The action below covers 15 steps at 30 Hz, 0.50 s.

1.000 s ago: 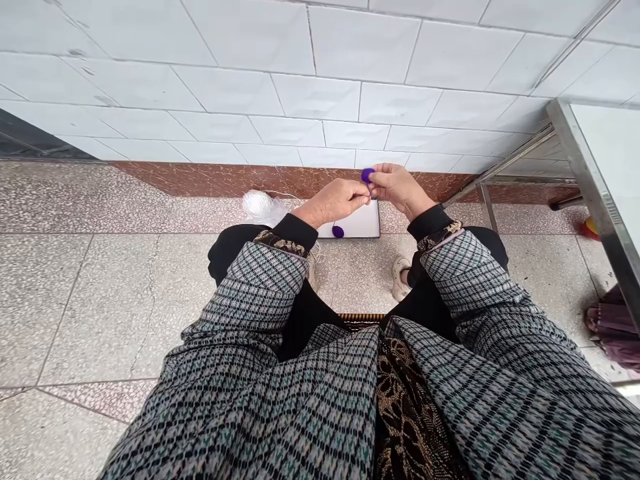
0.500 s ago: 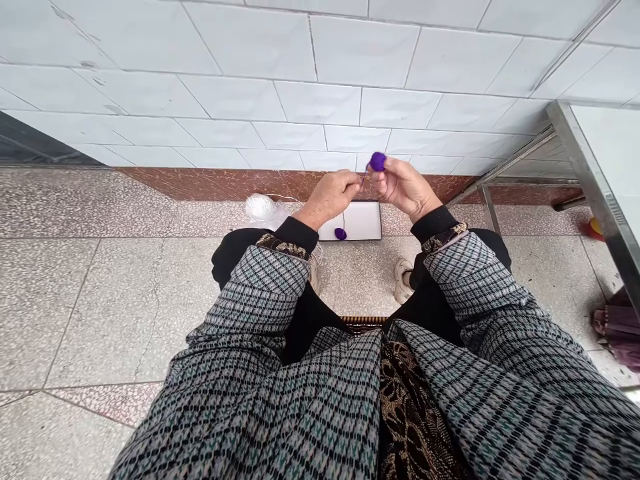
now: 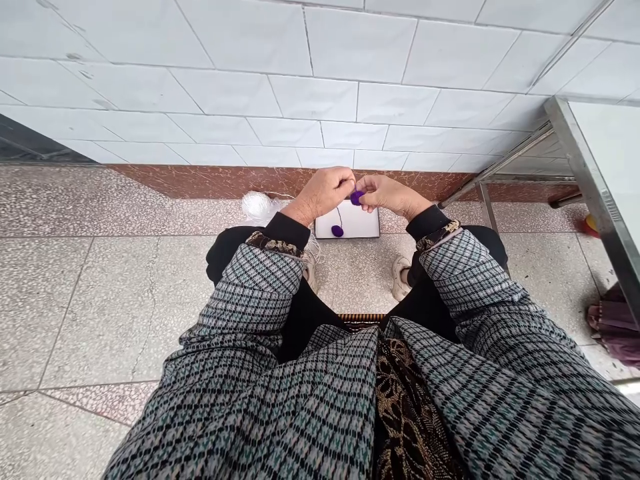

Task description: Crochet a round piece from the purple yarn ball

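Observation:
A small purple ball (image 3: pixel 357 197) sits between the fingertips of both hands, held out over my knees. My right hand (image 3: pixel 384 193) pinches it from the right. My left hand (image 3: pixel 325 191) is closed in a pinch just left of the ball; whether it grips the ball itself or a fine thread I cannot make out. A thin dark thread hangs from the hands down to a second purple ball (image 3: pixel 337 231), which lies on a white board (image 3: pixel 363 223) on the floor.
A white bundle of thread (image 3: pixel 257 205) lies on the floor beside my left knee. A metal-framed table (image 3: pixel 590 173) stands at the right, with a folded purple umbrella (image 3: pixel 613 327) under it. A tiled wall rises straight ahead.
The purple ball was lifted higher half a second ago; now both hands have come down and closer together, with the ball low between the fingertips.

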{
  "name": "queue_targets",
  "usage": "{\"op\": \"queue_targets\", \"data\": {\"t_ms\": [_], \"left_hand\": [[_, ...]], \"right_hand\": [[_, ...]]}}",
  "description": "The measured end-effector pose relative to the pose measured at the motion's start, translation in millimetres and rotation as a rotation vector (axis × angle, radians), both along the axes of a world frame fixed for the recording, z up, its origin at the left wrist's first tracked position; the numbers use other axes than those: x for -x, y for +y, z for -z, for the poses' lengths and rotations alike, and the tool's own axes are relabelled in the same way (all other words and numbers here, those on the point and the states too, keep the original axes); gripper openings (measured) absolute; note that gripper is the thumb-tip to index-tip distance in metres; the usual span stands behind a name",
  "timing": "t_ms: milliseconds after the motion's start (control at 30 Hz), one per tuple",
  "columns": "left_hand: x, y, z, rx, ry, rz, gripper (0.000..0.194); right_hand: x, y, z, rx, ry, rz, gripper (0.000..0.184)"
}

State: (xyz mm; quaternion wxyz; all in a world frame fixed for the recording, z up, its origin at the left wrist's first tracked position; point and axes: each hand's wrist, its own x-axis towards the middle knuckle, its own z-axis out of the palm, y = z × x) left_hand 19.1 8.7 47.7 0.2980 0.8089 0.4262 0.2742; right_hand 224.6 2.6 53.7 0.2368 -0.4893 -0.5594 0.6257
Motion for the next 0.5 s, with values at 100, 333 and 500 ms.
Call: {"op": "queue_targets", "data": {"t_ms": [100,333,500], "left_hand": [[-0.5,3.2,1.5,0.019,0.023,-0.095,0.021],[-9.2,2.7,14.2,0.065,0.029,0.058,0.019],[-9.3,-1.2,13.7,0.022,0.030,0.223,0.021]], "right_hand": [[-2.4,0.6,0.3,0.016,0.163,-0.037,0.028],[-4.6,9.9,1.2,-0.047,0.411,0.264,0.029],[-0.9,13.7,10.5,-0.059,0.188,0.317,0.030]]}}
